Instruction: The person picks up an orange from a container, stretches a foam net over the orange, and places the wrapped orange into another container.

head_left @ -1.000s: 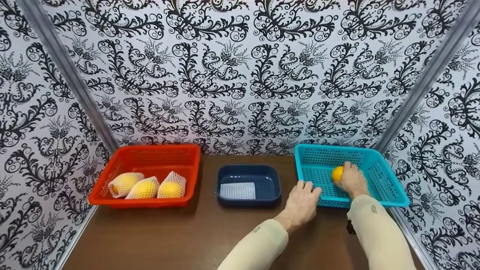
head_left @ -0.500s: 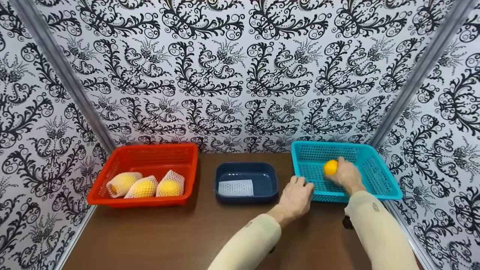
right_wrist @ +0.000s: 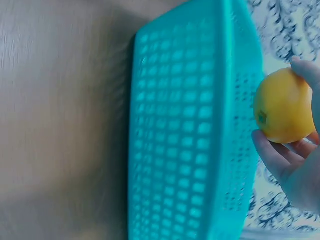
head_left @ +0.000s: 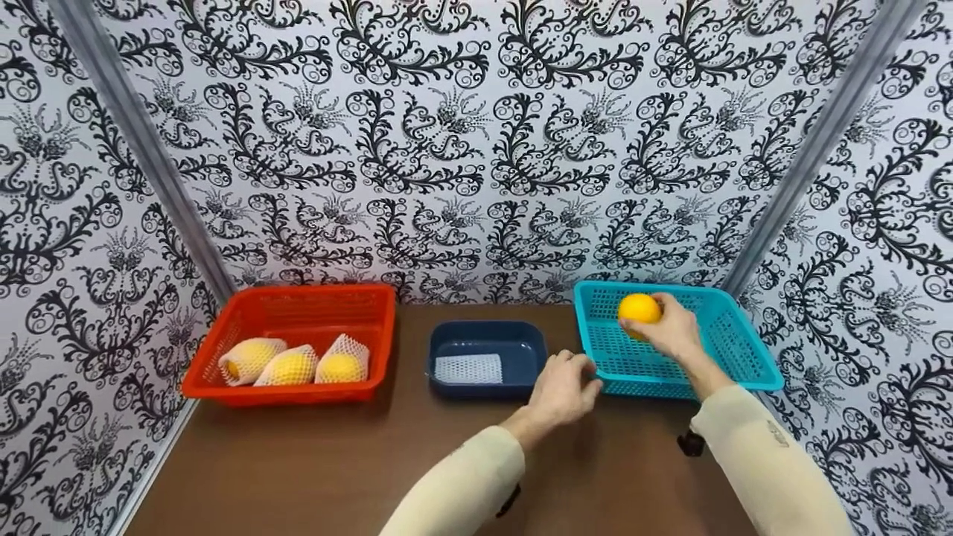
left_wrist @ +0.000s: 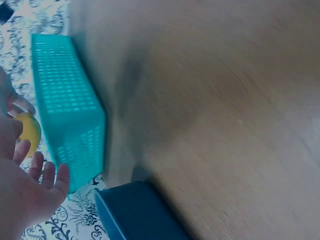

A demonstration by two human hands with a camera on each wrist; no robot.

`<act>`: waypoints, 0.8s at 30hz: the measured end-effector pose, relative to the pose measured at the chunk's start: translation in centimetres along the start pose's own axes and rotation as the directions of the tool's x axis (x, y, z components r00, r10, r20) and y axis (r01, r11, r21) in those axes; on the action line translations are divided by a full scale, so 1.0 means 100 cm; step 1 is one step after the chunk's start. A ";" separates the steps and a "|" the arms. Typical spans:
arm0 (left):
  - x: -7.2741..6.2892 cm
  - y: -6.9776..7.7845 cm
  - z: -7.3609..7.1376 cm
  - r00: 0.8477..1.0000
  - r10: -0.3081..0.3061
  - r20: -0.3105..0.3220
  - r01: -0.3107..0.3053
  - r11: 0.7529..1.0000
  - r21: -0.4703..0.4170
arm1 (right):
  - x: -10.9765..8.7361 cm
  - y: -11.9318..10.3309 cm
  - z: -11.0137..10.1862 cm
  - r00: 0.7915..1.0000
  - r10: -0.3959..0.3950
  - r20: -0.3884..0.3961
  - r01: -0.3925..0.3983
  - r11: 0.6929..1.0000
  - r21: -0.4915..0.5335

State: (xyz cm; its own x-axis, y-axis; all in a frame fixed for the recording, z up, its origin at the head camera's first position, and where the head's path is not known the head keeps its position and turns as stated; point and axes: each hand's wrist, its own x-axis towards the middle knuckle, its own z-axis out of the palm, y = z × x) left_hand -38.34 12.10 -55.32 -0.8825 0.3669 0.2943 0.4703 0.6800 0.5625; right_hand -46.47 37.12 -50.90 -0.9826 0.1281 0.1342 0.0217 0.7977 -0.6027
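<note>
My right hand (head_left: 676,331) holds an orange (head_left: 638,307) between thumb and fingers, above the teal perforated basket (head_left: 648,388). In the right wrist view the orange (right_wrist: 283,106) shows its small green stem end, and the basket wall (right_wrist: 170,125) stands beside it. My left hand (head_left: 562,388) hovers between the basket's front left corner and the navy dish (head_left: 488,390), holding nothing. Its fingers (left_wrist: 48,175) look loosely bent in the left wrist view. A white foam net sleeve (head_left: 469,368) lies flat in the navy dish.
At the left stands a red basket (head_left: 283,396) with three yellow-orange fruits (head_left: 342,368) in white foam nets. All containers sit on a brown table (head_left: 298,461), near the patterned back wall (head_left: 461,149). Patterned panels also close off both sides.
The right hand has lifted the orange up from the teal basket's floor and carried it leftward. The left hand has come off the basket rim and shifted left toward the navy dish.
</note>
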 end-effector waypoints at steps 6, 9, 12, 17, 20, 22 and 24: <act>-0.005 0.000 -0.020 0.997 -0.079 -0.019 0.074 0.978 -0.194 | -0.025 -0.029 0.004 0.997 -0.076 0.003 0.075 0.990 0.116; -0.010 -0.003 -0.029 0.992 -0.120 -0.028 0.108 0.958 -0.265 | -0.041 -0.042 0.010 0.994 -0.104 0.035 0.095 0.975 0.199; -0.015 -0.007 -0.040 0.988 -0.144 -0.061 0.118 0.943 -0.312 | -0.054 -0.056 0.016 0.988 -0.135 0.077 0.107 0.949 0.295; -0.030 -0.013 -0.052 0.978 -0.161 -0.131 0.094 0.906 -0.412 | -0.077 -0.076 0.032 0.976 -0.192 0.105 0.134 0.904 0.406; -0.042 -0.015 -0.055 0.971 -0.172 -0.167 0.078 0.886 -0.457 | -0.089 -0.085 0.044 0.970 -0.219 0.110 0.147 0.880 0.452; -0.050 -0.017 -0.056 0.965 -0.177 -0.195 0.068 0.883 -0.465 | -0.097 -0.089 0.053 0.965 -0.237 0.115 0.152 0.858 0.490; -0.057 -0.021 -0.058 0.959 -0.188 -0.210 0.073 0.885 -0.461 | -0.106 -0.094 0.062 0.960 -0.251 0.122 0.152 0.838 0.525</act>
State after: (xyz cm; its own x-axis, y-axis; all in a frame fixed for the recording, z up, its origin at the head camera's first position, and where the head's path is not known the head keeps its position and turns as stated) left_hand -34.30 4.92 -53.73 -0.9366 0.0906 0.3386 0.3488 0.3359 0.8749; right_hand -37.39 24.64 -51.57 -0.9716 -0.1492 0.1837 -0.2278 0.3785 -0.8971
